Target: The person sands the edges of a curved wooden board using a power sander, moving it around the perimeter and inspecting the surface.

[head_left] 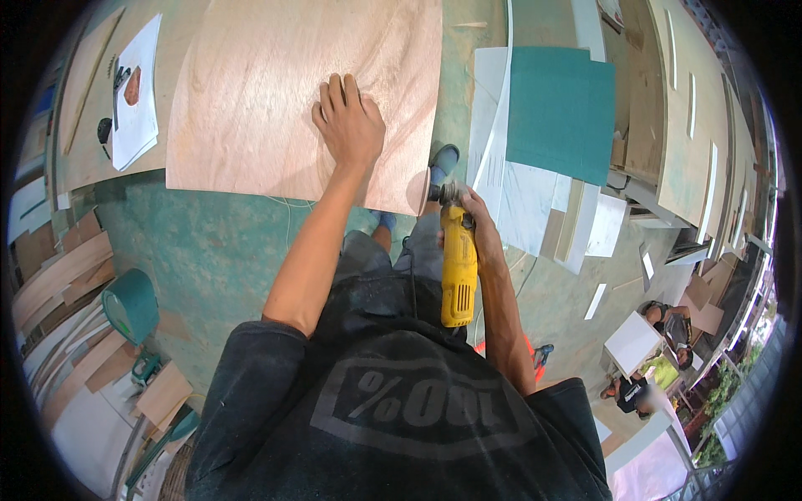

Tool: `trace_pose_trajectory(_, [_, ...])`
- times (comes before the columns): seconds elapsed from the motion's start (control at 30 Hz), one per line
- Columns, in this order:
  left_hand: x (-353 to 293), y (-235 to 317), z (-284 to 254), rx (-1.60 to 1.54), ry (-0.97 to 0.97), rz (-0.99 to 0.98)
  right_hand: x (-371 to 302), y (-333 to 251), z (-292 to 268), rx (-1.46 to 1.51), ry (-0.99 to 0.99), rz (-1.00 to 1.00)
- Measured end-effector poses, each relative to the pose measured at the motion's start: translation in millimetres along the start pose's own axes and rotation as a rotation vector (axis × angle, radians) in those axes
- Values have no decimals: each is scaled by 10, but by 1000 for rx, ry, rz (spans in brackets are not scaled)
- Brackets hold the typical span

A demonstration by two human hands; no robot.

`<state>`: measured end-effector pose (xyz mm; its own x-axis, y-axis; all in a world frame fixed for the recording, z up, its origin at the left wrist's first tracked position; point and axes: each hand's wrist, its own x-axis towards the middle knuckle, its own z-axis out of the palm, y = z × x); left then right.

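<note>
Large pale-brown plywood sheet on desk, near edge overhanging green floor. Left hand flat, fingers spread, pressing sheet near that edge. Right hand grips yellow angle grinder at sheet's right corner.

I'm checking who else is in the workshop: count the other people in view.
2. Both sit on the floor at the lower right: one person in dark clothes, another person in a yellow-green top beside a white board. More may be hidden.
</note>
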<state>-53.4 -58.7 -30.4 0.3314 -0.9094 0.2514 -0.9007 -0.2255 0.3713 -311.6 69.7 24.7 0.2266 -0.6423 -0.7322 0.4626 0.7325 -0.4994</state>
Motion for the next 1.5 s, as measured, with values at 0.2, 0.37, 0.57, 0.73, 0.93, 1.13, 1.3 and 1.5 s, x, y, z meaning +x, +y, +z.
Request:
trace_pose_trajectory(0.2, [-7,-5,-16,10,-40,-14,127,-214,106,-19,27,0])
trace_pose_trajectory(0.37, [3,28,-57,11,-54,-25,385,-430,142,-14,8,-13])
trace_pose_trajectory(0.57, [17,51,-83,24,-42,-27,759,-711,181,0,-78,-15])
trace_pose_trajectory(0.73, [22,55,-79,35,-48,-35,949,-967,272,9,-89,-1])
trace_pose_trajectory(0.93, [3,39,-84,73,-44,-28,1023,-1120,353,-3,-92,27])
trace_pose_trajectory(1.13, [19,59,-108,77,-41,-23,1016,-1139,407,-15,-56,30])
trace_pose_trajectory(1.3, [7,33,-103,79,-35,-15,1054,-1139,398,-18,-73,37])
trace_pose_trajectory(1.5, [16,25,-91,78,-37,-13,1087,-1139,363,30,-33,54])
